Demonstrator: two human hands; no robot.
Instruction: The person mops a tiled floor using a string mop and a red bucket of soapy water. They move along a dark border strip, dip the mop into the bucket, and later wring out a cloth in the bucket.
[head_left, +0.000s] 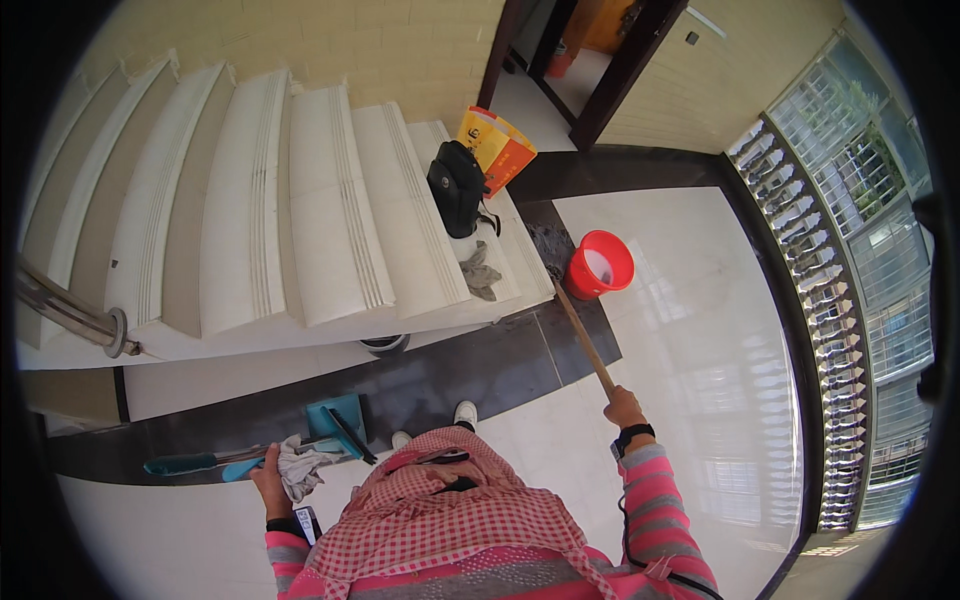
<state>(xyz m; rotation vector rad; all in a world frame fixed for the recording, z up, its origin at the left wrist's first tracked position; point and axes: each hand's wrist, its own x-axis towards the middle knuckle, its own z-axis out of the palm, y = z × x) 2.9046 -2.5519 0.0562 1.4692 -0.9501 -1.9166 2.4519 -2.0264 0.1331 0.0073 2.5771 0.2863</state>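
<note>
My right hand (625, 409) is closed around the wooden handle (585, 337) of a mop, whose dark head (553, 244) lies on the black floor border at the foot of the stairs, beside a red plastic bucket (600, 262) with whitish contents. My left hand (271, 480) grips the handles of a teal broom (349, 435) and a teal dustpan (330, 412), with a crumpled pale cloth (301, 469) at the same hand. A grey rag (480, 271) is spread on a low stair.
Pale stone stairs (330, 202) rise to the left, with a metal handrail (67, 307). A black backpack (456, 187) and a yellow-orange bag (499, 150) stand on the lowest steps. A dark container (385, 345) sits by the stair's side. A balustrade (817, 300) runs along the right; a doorway (555, 82) opens ahead.
</note>
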